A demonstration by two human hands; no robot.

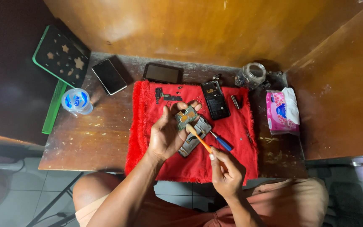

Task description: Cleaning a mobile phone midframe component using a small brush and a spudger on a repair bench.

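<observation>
Left hand (167, 133): raised over red cloth (148, 147), palm up, fingers curled around green circuit board (185, 116), pinched between thumb and fingertips. Right hand (225, 172): closed on orange brush (198, 138) handle, bristle end near board, just beside it. Below board, flat on cloth: grey phone frame (195, 136). Just right of frame, on cloth: blue screwdriver (221, 142). Upper cloth: opened black phone (215, 100), small dark parts (164, 95).

Containers:
- Glass jar (252, 75), at table back edge right of cloth; contents small and dark, not identifiable.
- Plastic cup (76, 101) with sealed printed lid, left part of table (89, 143); contents hidden.
- Pink tissue pack (280, 111), right of cloth; white tissue protruding from top.

Behind cloth: two dark phones (109, 76), face up. Left edge: green comb (54, 107), green-rimmed board (61, 56).
</observation>
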